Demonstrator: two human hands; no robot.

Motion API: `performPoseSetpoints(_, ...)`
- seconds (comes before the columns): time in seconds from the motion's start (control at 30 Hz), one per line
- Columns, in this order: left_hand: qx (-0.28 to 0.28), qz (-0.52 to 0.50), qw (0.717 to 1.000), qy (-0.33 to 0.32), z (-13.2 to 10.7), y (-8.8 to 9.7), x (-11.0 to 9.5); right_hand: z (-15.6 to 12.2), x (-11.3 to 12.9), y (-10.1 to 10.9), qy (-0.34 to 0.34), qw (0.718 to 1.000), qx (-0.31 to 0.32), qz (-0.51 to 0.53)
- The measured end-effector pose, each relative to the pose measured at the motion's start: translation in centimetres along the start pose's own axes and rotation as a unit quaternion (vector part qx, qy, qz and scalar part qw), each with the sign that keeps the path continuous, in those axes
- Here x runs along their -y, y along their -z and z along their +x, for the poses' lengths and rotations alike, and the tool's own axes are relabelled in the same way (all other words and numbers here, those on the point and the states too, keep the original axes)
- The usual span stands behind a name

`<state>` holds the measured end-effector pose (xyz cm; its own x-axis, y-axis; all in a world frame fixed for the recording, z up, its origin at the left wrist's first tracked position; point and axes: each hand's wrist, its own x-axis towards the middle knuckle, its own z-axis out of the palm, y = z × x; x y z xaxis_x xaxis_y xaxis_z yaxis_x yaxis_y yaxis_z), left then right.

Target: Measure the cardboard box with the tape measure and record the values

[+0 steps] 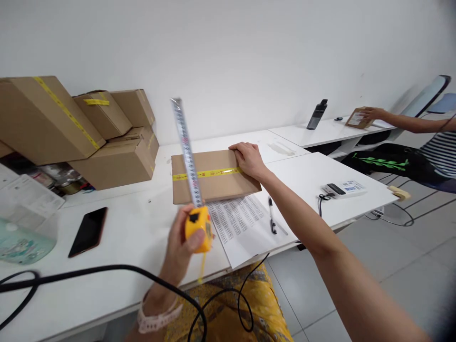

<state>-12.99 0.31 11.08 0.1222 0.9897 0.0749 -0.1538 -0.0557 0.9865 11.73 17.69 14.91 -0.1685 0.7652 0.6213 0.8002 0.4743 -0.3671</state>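
My left hand (180,241) is wrapped around a yellow tape measure (201,237), with the thumb on its side. The extended metal blade (186,147) points up and away, passing in front of the left part of a flat cardboard box (217,187). Whether blade and box touch I cannot tell. Yellow printed tape runs along the box's top. My right hand (249,159) grips the box at its far right, fingers bent over the far edge. Under the near side of the box lies a printed sheet (237,225), with a black pen (271,216) on its right.
Stacked cardboard boxes (114,164) stand at the left against the wall. A phone (88,232) lies nearer. A black cable (117,268) crosses the foreground. Rightward are a small white device (344,189), a dark bottle (317,114), and another person's hand (370,113) on a small box (356,119).
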Motion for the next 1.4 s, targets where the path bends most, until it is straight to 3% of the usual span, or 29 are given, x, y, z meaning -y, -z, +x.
performPoseSetpoints(0.1, 0.063, -0.031, 0.995, 0.075, -2.4, -2.5, 2.3, 0.0, 0.4, 0.0, -0.010, 1.000, -0.008, -0.010)
performPoseSetpoints(0.23, 0.103, -0.049, 0.988, 0.106, -3.5, -3.8, 4.3, 0.0, 0.8, 0.1, -0.002, 1.000, -0.004, -0.015)
performPoseSetpoints(0.7, 0.108, -0.078, 0.982, 0.131, -4.1, -4.1, 5.4, 0.8, 0.5, -0.5, 0.074, 0.993, 0.061, -0.064)
performPoseSetpoints(1.4, 0.118, -0.035, 0.988, 0.095, -4.1, -4.0, 7.4, 0.8, 0.7, -0.7, 0.059, 0.992, 0.059, -0.099)
